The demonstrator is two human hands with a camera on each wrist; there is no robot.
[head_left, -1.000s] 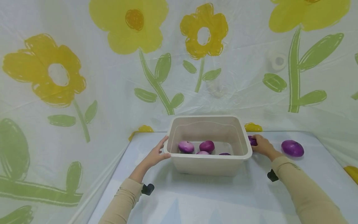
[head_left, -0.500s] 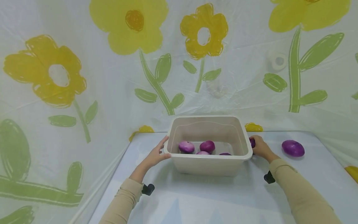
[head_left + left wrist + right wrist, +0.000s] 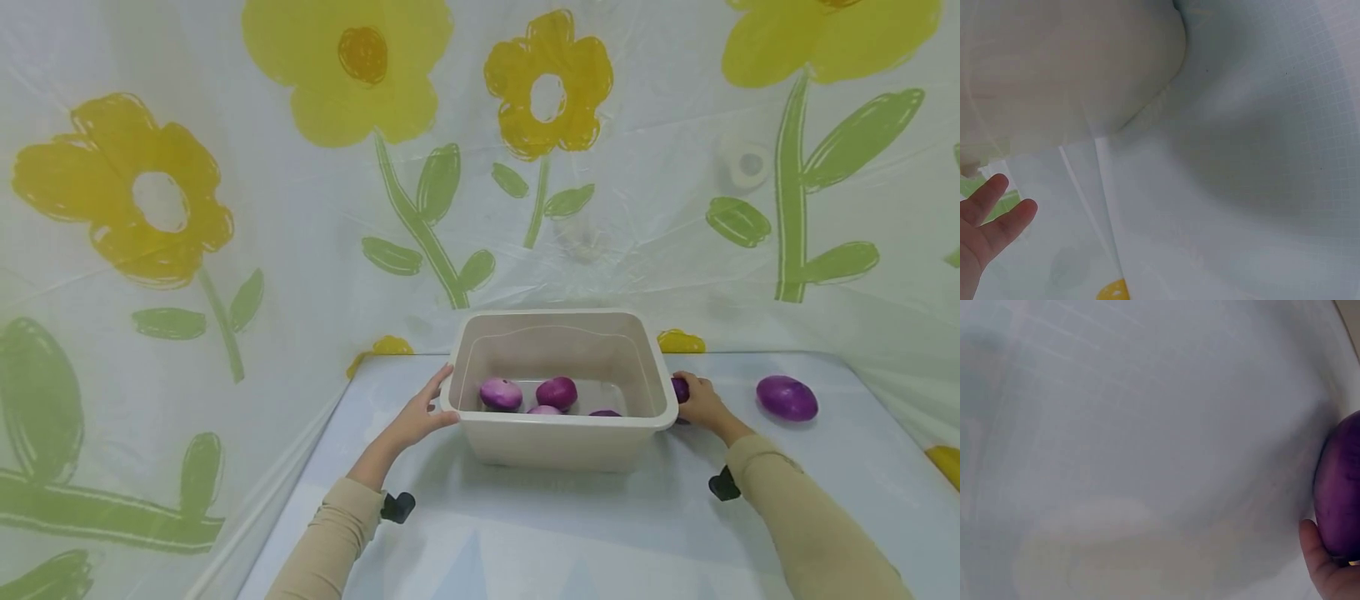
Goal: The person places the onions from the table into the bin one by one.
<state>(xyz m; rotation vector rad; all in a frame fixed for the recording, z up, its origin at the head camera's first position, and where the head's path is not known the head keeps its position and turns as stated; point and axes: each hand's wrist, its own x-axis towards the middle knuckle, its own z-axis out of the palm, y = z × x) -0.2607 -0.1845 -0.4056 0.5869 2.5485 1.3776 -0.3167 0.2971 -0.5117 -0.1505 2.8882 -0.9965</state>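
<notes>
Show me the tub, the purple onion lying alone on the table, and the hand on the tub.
tub (image 3: 558,446): head view, front wall.
purple onion (image 3: 786,397): head view, its middle.
left hand (image 3: 417,419): head view, back of hand.

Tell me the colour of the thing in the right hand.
Deep purple. The ball held by the right hand beside the tub shows best in the right wrist view.

Six purple onions (image 3: 786,397), one tub (image 3: 558,440)
</notes>
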